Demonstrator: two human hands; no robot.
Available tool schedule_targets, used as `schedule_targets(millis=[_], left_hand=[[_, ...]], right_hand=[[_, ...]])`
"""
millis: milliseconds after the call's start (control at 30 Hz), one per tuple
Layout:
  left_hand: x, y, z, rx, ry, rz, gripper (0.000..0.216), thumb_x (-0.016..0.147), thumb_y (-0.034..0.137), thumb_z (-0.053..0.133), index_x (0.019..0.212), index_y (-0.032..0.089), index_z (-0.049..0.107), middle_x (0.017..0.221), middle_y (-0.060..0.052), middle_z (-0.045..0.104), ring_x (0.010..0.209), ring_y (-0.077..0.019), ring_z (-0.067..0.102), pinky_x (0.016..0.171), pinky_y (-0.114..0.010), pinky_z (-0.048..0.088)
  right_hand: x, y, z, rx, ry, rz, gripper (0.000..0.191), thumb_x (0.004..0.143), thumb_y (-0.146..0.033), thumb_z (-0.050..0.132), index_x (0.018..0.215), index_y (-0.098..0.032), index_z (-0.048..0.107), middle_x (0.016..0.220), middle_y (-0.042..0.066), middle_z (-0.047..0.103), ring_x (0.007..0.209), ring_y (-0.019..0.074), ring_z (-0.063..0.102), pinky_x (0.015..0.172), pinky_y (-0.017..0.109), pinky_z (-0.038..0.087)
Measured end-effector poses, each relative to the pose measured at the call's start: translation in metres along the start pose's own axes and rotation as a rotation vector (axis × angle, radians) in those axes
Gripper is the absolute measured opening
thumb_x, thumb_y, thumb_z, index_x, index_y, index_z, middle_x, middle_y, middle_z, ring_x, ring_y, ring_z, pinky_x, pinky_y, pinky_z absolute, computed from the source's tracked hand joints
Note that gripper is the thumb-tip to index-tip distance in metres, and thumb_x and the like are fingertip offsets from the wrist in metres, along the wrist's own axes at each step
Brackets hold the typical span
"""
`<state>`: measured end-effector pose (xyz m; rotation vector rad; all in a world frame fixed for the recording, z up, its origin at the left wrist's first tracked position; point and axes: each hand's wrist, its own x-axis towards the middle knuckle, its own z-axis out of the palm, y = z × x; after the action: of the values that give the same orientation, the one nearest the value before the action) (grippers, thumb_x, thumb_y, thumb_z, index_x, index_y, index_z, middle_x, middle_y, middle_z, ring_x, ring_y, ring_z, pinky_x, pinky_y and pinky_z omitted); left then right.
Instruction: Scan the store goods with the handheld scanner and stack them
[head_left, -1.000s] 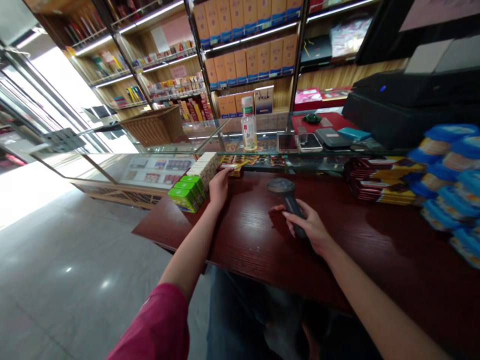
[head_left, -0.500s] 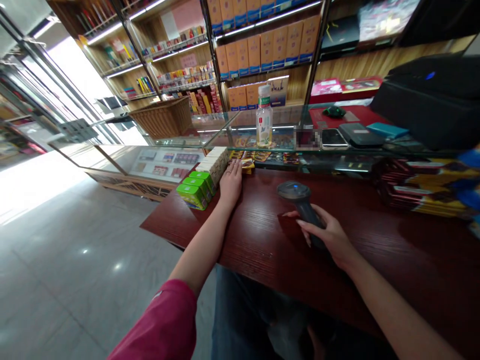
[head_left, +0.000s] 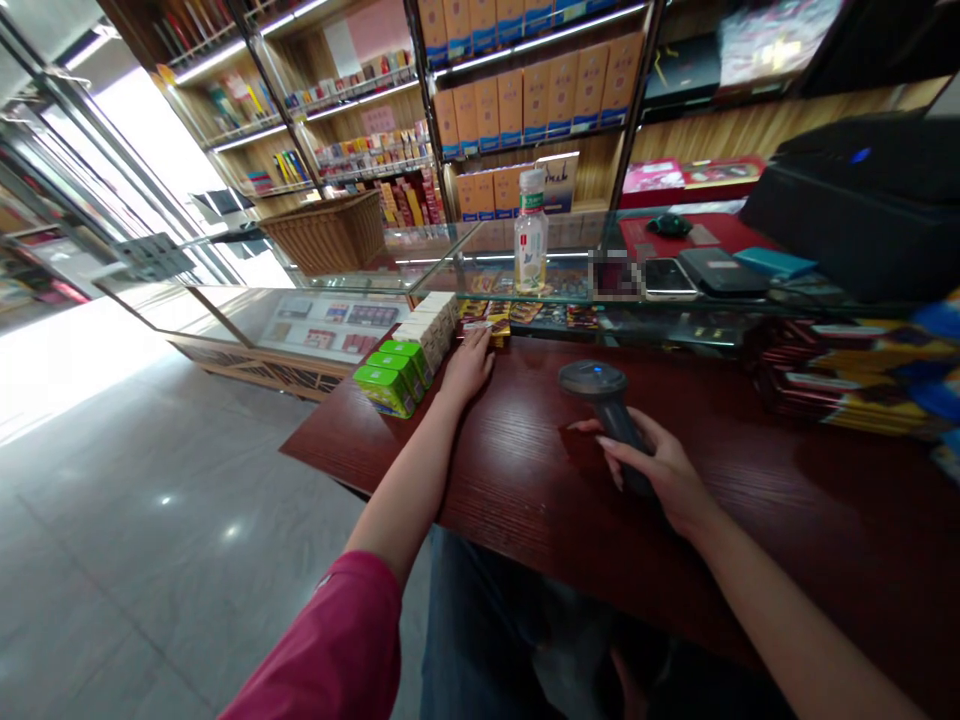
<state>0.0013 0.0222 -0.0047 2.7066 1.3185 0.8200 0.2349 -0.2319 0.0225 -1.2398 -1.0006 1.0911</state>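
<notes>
My right hand (head_left: 660, 465) is closed round the grip of a dark handheld barcode scanner (head_left: 600, 395), whose head stands above the dark red wooden counter (head_left: 525, 480). My left hand (head_left: 469, 368) lies flat on the counter, fingers stretched, beside a row of white boxes (head_left: 431, 325) and green boxes (head_left: 394, 375). Its fingertips touch a small yellow and dark packet (head_left: 495, 328) at the foot of the glass case.
A glass display case (head_left: 450, 270) runs behind the counter, with a drink bottle (head_left: 530, 232), phones (head_left: 667, 278) and a black register (head_left: 855, 215) on it. Stacked dark packets (head_left: 832, 380) and blue packs (head_left: 945, 390) lie at right. A wicker basket (head_left: 326, 232) and stocked shelves stand behind.
The view shifted left and down slightly. My left hand slid from the side of the white boxes to lie flat by the small packet. The right hand keeps the scanner almost still.
</notes>
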Motion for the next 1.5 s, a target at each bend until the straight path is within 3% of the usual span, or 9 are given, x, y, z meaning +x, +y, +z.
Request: schedule_targets(millis=[300, 500, 633, 800, 933, 1067, 1233, 1400, 1500], left_hand=[[0.001, 0.013, -0.003, 0.281, -0.006, -0.198, 0.063, 0.099, 0.021, 0.05, 0.161, 0.01, 0.038, 0.17, -0.016, 0.033, 0.161, -0.03, 0.024, 0.132, -0.051, 0.021], [-0.004, 0.042, -0.007, 0.193, 0.048, -0.109, 0.063, 0.099, 0.01, 0.044, 0.16, -0.002, 0.032, 0.169, -0.024, 0.031, 0.161, -0.0322, 0.024, 0.131, -0.054, 0.022], [-0.003, 0.109, 0.013, 0.055, -0.041, 0.191, 0.053, 0.102, 0.014, 0.043, 0.154, 0.006, 0.046, 0.162, -0.016, 0.047, 0.154, -0.0239, 0.041, 0.131, -0.041, 0.028], [0.01, 0.233, 0.053, -0.21, -0.113, 0.55, 0.043, 0.106, 0.022, 0.045, 0.147, 0.019, 0.057, 0.153, -0.009, 0.059, 0.144, -0.0209, 0.054, 0.126, -0.04, 0.04], [0.035, 0.319, 0.08, -0.291, -0.115, 0.545, 0.048, 0.102, 0.017, 0.054, 0.149, 0.017, 0.055, 0.154, -0.012, 0.058, 0.146, -0.022, 0.052, 0.123, -0.037, 0.042], [0.05, 0.361, 0.097, -0.291, -0.17, 0.45, 0.051, 0.096, 0.006, 0.059, 0.146, 0.019, 0.059, 0.153, -0.013, 0.059, 0.146, -0.023, 0.052, 0.123, -0.038, 0.043], [0.034, 0.34, 0.096, -0.411, -0.116, 0.324, 0.042, 0.101, 0.008, 0.051, 0.135, 0.023, 0.069, 0.147, -0.009, 0.065, 0.139, -0.0223, 0.06, 0.118, -0.036, 0.047], [0.009, 0.264, 0.076, -0.746, 0.019, -0.05, 0.03, 0.099, 0.02, 0.061, 0.124, 0.022, 0.077, 0.126, -0.008, 0.077, 0.116, -0.0254, 0.074, 0.105, -0.038, 0.057], [0.001, 0.207, 0.059, -1.006, -0.037, -0.318, 0.028, 0.093, 0.028, 0.07, 0.117, 0.016, 0.079, 0.112, -0.009, 0.081, 0.097, -0.0254, 0.078, 0.09, -0.039, 0.063]], right_hand=[[0.005, 0.009, -0.006, 0.094, -0.019, -0.041, 0.041, 0.073, -0.046, 0.087, 0.1, -0.021, 0.069, 0.108, 0.009, 0.078, 0.049, 0.0092, 0.053, 0.044, 0.027, 0.046], [0.008, 0.016, -0.004, 0.237, 0.187, -0.154, 0.048, 0.068, -0.046, 0.088, 0.101, -0.021, 0.063, 0.108, 0.009, 0.08, 0.044, 0.0078, 0.052, 0.041, 0.025, 0.044], [0.001, 0.018, -0.027, 0.256, 0.418, -0.203, 0.05, 0.067, -0.045, 0.087, 0.103, -0.021, 0.06, 0.106, 0.008, 0.08, 0.043, 0.0068, 0.051, 0.041, 0.025, 0.043], [-0.042, 0.014, -0.094, 0.138, 0.593, -0.245, 0.057, 0.067, -0.045, 0.087, 0.111, -0.023, 0.058, 0.101, 0.006, 0.08, 0.041, 0.0073, 0.05, 0.038, 0.024, 0.043], [-0.079, 0.012, -0.139, 0.105, 0.668, -0.252, 0.054, 0.068, -0.045, 0.088, 0.108, -0.022, 0.06, 0.099, 0.005, 0.079, 0.041, 0.0076, 0.052, 0.039, 0.024, 0.045], [-0.089, 0.012, -0.152, 0.24, 0.741, -0.253, 0.047, 0.067, -0.045, 0.087, 0.098, -0.022, 0.06, 0.098, 0.005, 0.079, 0.042, 0.0072, 0.052, 0.038, 0.023, 0.044], [-0.092, 0.009, -0.151, 0.277, 0.659, -0.239, 0.047, 0.065, -0.043, 0.089, 0.095, -0.023, 0.06, 0.095, 0.004, 0.08, 0.042, 0.0079, 0.053, 0.038, 0.024, 0.045], [-0.086, 0.01, -0.129, 0.206, 0.384, -0.161, 0.042, 0.072, -0.042, 0.087, 0.097, -0.022, 0.06, 0.098, 0.006, 0.081, 0.042, 0.0089, 0.055, 0.038, 0.024, 0.046], [-0.062, 0.009, -0.092, 0.198, 0.176, -0.106, 0.043, 0.072, -0.04, 0.087, 0.102, -0.022, 0.062, 0.099, 0.006, 0.081, 0.041, 0.0094, 0.056, 0.038, 0.025, 0.047]])
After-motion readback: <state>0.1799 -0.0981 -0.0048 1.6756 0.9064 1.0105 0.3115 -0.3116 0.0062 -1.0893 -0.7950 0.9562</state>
